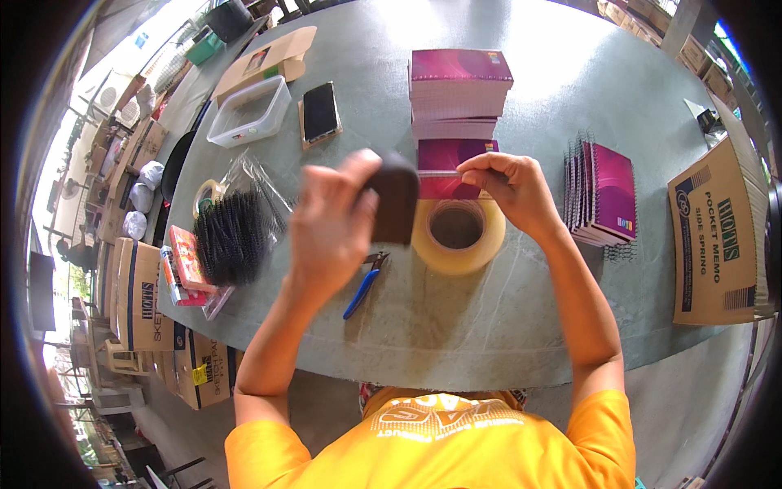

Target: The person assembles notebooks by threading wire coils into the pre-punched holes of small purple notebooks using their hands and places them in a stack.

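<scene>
My left hand (326, 224), blurred by motion, grips a dark block with a rounded corner (397, 204); its exact kind is unclear. My right hand (517, 191) is closed in a pinch at the edge of a purple-covered memo pad (452, 186). That pad rests over the far part of a large roll of clear tape (459, 259). Just beyond, another purple pad and a tall stack of purple-covered pads (460, 65) stand in line. Blue-handled cutters (362, 293) lie on the table below my left hand.
Spiral-bound purple memo pads (612, 191) stand right, near an open carton (709, 236). On the left lie black spiral coils (230, 236), a red box (189, 259) and plastic wrap (248, 179). Farther back are a clear plastic tub (251, 114), a phone (320, 112) and cardboard (273, 61).
</scene>
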A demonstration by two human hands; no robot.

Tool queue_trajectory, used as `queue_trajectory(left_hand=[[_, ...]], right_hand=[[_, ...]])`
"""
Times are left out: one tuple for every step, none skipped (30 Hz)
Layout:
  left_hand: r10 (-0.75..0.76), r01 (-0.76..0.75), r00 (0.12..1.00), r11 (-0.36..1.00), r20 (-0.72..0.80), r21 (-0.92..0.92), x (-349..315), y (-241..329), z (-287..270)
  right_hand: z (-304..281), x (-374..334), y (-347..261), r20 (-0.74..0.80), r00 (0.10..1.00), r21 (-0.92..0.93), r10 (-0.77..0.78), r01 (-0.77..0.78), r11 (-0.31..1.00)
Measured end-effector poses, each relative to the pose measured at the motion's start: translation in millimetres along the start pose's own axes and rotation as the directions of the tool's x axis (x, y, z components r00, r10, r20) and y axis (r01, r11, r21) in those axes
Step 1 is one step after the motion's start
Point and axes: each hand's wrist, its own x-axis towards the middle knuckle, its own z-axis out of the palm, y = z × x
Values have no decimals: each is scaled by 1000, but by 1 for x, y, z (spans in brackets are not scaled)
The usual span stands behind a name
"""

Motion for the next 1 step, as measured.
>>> queue_trajectory(left_hand=[[108, -97, 976, 993, -187, 68, 8, -8, -4]], right_hand=[[-1, 1, -1, 12, 1000, -4, -13, 13, 1000]])
